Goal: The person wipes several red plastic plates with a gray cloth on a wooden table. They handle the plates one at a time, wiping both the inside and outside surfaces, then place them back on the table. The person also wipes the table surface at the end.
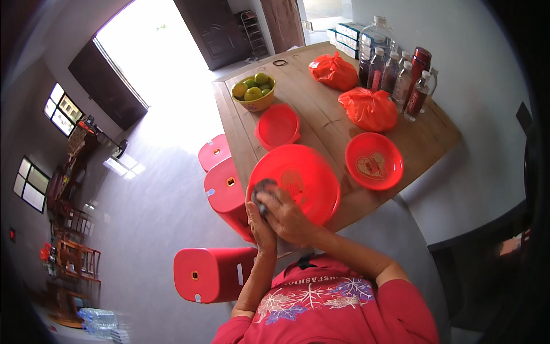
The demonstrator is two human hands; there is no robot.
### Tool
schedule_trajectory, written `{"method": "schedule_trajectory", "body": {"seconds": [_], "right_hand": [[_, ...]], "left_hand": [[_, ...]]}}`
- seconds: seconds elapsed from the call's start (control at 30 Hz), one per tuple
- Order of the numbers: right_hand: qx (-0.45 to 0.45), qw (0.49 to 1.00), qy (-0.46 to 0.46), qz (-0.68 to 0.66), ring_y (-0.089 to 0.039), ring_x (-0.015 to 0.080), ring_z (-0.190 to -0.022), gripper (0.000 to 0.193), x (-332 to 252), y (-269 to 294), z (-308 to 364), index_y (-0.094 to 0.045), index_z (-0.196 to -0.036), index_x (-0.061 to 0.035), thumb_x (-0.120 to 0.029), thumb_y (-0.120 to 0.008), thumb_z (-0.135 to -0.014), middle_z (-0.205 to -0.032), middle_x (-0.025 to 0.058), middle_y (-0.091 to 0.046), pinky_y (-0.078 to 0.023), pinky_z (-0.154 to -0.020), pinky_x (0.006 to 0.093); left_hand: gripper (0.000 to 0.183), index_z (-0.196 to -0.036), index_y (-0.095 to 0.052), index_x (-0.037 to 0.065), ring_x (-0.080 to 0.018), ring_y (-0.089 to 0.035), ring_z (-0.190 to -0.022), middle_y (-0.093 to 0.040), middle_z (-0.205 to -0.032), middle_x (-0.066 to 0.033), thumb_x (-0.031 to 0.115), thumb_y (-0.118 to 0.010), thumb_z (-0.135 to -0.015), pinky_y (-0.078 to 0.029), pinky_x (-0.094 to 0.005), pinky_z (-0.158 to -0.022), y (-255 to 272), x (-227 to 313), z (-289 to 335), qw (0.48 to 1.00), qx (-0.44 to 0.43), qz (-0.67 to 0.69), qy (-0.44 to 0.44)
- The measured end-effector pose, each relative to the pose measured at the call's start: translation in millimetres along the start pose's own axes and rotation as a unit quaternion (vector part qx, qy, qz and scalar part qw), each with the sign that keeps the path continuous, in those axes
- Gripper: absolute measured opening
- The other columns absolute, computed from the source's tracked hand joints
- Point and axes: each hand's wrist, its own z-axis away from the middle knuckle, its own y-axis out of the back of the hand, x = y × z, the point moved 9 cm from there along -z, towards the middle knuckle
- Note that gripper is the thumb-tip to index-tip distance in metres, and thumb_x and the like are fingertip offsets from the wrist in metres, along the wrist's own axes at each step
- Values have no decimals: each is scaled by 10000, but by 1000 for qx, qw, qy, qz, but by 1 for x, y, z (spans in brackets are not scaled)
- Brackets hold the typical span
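Observation:
A large red plastic plate (303,175) is tilted up at the near edge of the wooden table (321,123). My left hand (259,226) grips its lower left rim from below. My right hand (286,215) presses a dark cloth (262,189) against the plate's face near that rim. Both forearms come up from my red shirt at the bottom of the view.
On the table lie a smaller red plate (375,161), a red bowl (278,126), a yellow bowl of green fruit (254,92), two orange bags (369,109), and several bottles (395,71). Three red stools (212,274) stand left of the table.

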Motion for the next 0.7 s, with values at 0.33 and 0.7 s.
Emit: {"method": "schedule_trajectory", "body": {"seconds": [0.33,0.7], "right_hand": [[-93,921,-17,378,-514,336,-973,491,52,35,21,-561,-1169,-56,-190,-636,-703,-1133,150,-510,-452,-749,422],[-112,964,137,199,-538,293,-909,349,-10,21,46,-608,-1026,-111,-227,-643,-698,-1038,109,-506,-455,-726,410]], "left_hand": [[421,-1387,-368,26,-206,-481,-1186,-470,-1326,-142,234,-340,-1023,-394,-340,-1011,13,-6,-4,995,63,48,-57],[440,-1349,-396,8,-242,-562,-1093,-524,-1253,-138,297,-342,-1021,-486,-363,-925,6,12,-16,998,40,42,-34]]}}
